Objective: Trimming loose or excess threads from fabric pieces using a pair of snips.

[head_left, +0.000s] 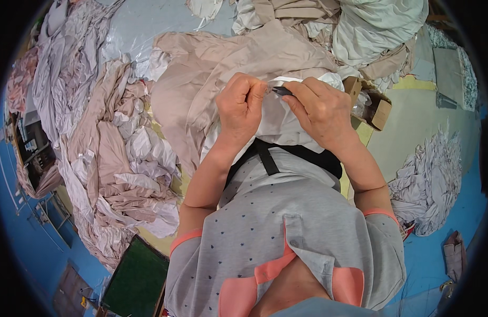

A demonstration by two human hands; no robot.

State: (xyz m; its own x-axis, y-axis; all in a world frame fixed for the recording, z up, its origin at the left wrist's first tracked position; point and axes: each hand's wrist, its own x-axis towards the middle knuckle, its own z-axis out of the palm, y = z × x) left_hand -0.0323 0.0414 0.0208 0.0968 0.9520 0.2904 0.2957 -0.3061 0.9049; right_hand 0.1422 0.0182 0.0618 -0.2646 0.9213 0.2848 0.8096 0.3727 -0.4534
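Hands work close together, up by my chest. Left hand [240, 103] curled tight, fingers pinch edge of white cloth [278, 124]. Right hand [319, 108] closed too, grips small dark tool [281, 91] between thumb and finger, tip just beside left fingers. White cloth hangs under both hands. I think: pull cloth flat, keep tool tip off my fingers, go slow. Small cardboard box [378, 108] near right hand. Beige cloth pile [212, 68] past left hand.

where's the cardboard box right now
In the head view, the cardboard box sits on the person's right, just beyond the right hand, below the heap of pale fabric.
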